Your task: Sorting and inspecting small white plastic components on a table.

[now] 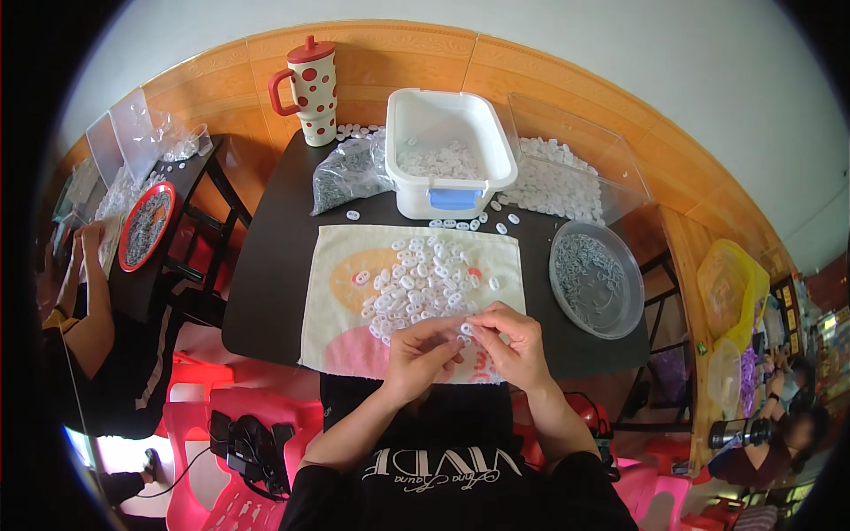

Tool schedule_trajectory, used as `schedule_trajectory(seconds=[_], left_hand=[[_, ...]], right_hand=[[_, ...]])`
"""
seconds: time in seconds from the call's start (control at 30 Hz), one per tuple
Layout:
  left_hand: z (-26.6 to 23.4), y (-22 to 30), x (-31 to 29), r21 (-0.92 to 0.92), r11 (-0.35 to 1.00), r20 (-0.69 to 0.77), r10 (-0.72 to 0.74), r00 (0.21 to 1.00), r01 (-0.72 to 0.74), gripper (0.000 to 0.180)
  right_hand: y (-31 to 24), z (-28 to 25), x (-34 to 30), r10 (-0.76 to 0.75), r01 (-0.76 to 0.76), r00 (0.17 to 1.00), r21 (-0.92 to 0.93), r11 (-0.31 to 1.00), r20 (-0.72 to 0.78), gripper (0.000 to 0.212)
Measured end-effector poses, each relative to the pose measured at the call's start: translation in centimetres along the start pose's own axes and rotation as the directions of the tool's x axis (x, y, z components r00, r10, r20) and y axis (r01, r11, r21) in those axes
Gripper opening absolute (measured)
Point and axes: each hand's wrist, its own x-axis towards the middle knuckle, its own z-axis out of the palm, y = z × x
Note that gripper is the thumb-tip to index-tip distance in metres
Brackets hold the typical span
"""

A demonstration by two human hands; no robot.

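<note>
Both forearms are extended forward and turned inward, and the hands are brought close together over the near part of the towel (332, 248). The left hand (421, 361) is held with its back partly upturned and its fingers curled inward. The right hand (512, 347) is angled toward it, with forefinger and thumb directed at the left fingertips.

The towel is spread on a dark counter (270, 265). A loose heap of white oval beads (425, 279) is gathered on the middle of the towel, and its near edge is partly covered by the hands. Beyond the towel's far edge, a white tub (409, 202) with a blue latch is placed, partly filled with white pieces; a few loose beads are scattered between tub and towel. Beyond the towel's far left corner, a clear bag (347, 177) of grey pieces is rested against the tub, and a spotted cup (317, 93) with a red lid is stood behind it. Beyond the far right corner, many white pieces are contained in a clear box (580, 137). To the right of the towel, a round bowl (639, 296) is set, with grey pieces inside.

The right grip is nearly closed, and one white bead (466, 329) appears pinched at its fingertips, above the near part of the towel. The left fingertips are placed just beside this bead; whether anything is gripped by them cannot be told.
</note>
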Motion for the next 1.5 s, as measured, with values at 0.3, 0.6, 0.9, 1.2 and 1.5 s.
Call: schedule_trajectory(seconds=[0.3, 0.6, 0.9, 1.2, 1.5], left_hand=[[0.1, 0.4, -0.1, 0.015, 1.000, 0.007, 0.002, 1.000, -0.002, 0.026], [-0.5, -0.4, 0.0, -0.002, 1.000, 0.041, 0.018, 0.999, -0.018, 0.025], [-1.0, -0.5, -0.3, -0.073, 0.997, 0.066, 0.023, 0.998, -0.018, 0.023], [0.0, 0.2, -1.0, -0.042, 0.997, 0.037, 0.070, 0.997, -0.068, 0.014], [-0.4, 0.0, -0.7, 0.013, 0.981, 0.118, 0.190, 0.975, -0.193, 0.017]], right_hand=[[0.4, -0.5, -0.6, -0.085, 0.090, 0.990, -0.040, 0.995, 0.114, 0.024], [-0.8, -0.6, -1.1, -0.073, 0.083, 0.987, -0.065, 0.994, 0.141, 0.037], [-0.5, 0.4, -1.6, -0.204, 0.211, 0.977, -0.120, 0.970, 0.069, 0.033], [-1.5, 3.0, -2.9, -0.193, 0.168, 0.970, -0.171, 0.971, -0.145, 0.026], [-1.8, 4.2, -3.2, -0.300, 0.237, 0.928, -0.270, 0.933, -0.220, 0.027]])
